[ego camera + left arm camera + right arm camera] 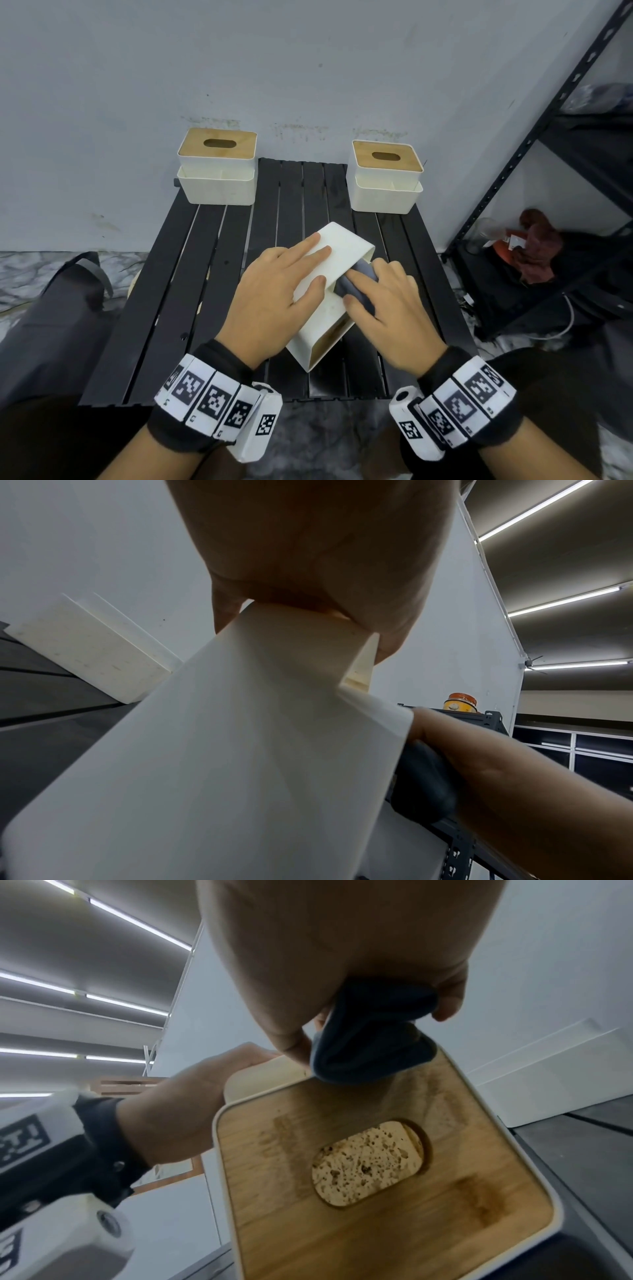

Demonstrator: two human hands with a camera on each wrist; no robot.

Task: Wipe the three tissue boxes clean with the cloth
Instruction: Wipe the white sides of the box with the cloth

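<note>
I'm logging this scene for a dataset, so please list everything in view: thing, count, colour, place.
upright boxes: 2, white with wood lids, at the table's far left and far right corners
tipped box: 1, white, wood lid facing right, centre of table
cloth: 1, dark grey, bunched against the tipped box's right side
table: 1, black, slatted, against the wall
shelf: 1, black metal, right of table
rag: 1, reddish-brown, on the low shelf
bag: 1, dark grey, on the floor, left
wrist bands: 2, black and white markers, one per wrist
left hand: fingers flat on the tipped box
right hand: grip on the cloth
</note>
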